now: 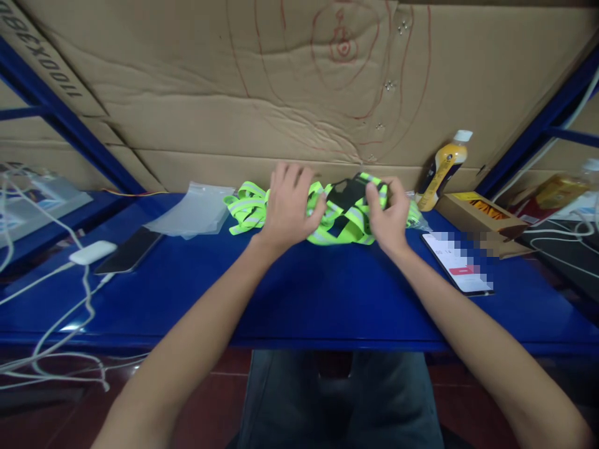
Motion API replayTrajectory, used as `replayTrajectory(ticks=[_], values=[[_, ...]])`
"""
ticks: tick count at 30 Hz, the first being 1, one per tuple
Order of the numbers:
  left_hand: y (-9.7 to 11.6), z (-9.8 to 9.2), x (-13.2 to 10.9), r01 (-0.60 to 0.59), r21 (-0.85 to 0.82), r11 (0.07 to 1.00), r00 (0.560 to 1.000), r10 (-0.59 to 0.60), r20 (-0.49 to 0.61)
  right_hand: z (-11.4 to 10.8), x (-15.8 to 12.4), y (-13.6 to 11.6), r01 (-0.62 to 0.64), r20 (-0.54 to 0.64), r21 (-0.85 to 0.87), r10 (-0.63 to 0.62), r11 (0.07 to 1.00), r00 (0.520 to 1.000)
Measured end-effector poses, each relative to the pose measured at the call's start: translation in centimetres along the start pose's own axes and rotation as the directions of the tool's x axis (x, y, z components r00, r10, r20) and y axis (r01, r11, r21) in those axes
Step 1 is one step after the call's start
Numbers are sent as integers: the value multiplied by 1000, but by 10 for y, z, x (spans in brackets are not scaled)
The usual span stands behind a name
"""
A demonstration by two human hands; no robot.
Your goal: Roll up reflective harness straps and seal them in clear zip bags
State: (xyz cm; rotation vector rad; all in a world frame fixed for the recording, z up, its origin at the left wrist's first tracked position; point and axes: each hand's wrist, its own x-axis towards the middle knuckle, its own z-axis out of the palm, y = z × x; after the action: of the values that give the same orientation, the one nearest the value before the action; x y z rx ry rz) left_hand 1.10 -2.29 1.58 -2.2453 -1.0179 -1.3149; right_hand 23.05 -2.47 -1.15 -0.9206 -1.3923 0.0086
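Note:
A tangled pile of neon-yellow reflective straps (248,209), with silvery stripes and black pieces, lies on the blue desk (322,299) against the cardboard. My left hand (291,209) rests over the pile's left part, fingers apart and palm down; whatever is beneath the palm is hidden. With thumb and fingers closed, my right hand (389,212) grips a folded bundle of the strap at the pile's right side. Between the two hands a black piece (345,194) of the straps shows, slightly raised.
Clear plastic bags (199,209) and a dark phone (128,251) with white cables lie left. At right are a yellow drink bottle (443,169), a cardboard box (482,215) and a lit phone (452,262). Cardboard (187,125) walls the back; blue frame posts (79,112) flank it.

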Motion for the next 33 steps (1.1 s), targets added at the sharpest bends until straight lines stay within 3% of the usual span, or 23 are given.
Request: replayTrajectory(ticks=[2,6,12,19,24,28,33], values=[[14,5,-3,-16,-36,999,1000,16,-17,7,-12,-9,6,33,25,-7,1000,999],[28,13,-10,-38,-87,995,999,38,4,14,-24,-19,-11,-7,14,12,1000,1000],[26,22,-16,-14,-42,999,999,15,36,15,-24,-17,-88,-20,11,88,996,996],[23,32,-21,3,-82,997,1000,-1,30,16,-26,-14,-31,18,-16,31,999,999],[18,29,-20,22,-91,996,997,-15,72,10,-17,-6,-17,162,8,15,1000,987],[15,26,-18,-22,-48,999,993,27,115,2,-4,7,-54,380,78,20,995,925],[17,25,-14,-80,46,996,981,70,178,2,2,19,-150,402,168,71,974,913]])
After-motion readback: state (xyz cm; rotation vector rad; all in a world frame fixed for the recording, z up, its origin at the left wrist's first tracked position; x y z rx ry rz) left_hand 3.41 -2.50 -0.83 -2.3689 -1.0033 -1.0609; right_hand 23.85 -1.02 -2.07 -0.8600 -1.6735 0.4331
